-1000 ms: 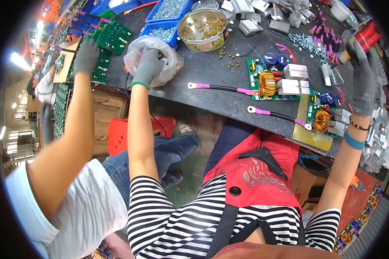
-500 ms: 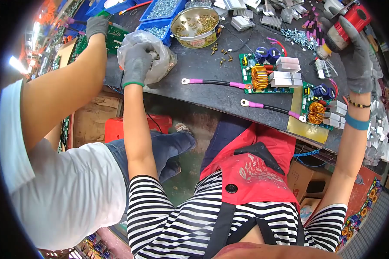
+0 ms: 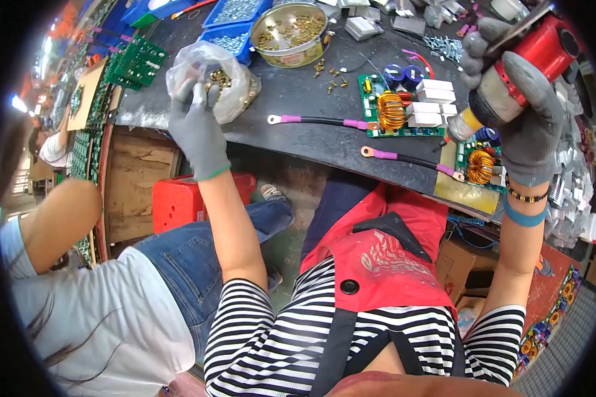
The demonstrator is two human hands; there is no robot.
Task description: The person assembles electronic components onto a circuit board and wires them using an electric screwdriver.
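**Colours across the table**

The left hand (image 3: 195, 129) is wearing a grey glove with a green cuff, its grip sitting on a clear bag (image 3: 212, 76) showing brass-yellow screws. At two o'clock, the right hand (image 3: 520, 126), also gloved in grey, is showing a blue wristband and a beaded bracelet, and is holding a red power screwdriver (image 3: 520, 66) with a yellow ring. The table (image 3: 291, 112) is showing black. Green circuit boards (image 3: 394, 109) are carrying orange-copper coils, white blocks and blue capacitors. Black cables (image 3: 318, 121) are ending in pink sleeves. At six o'clock a black-and-white striped shirt (image 3: 271, 344) is sitting under a red apron (image 3: 384, 258).
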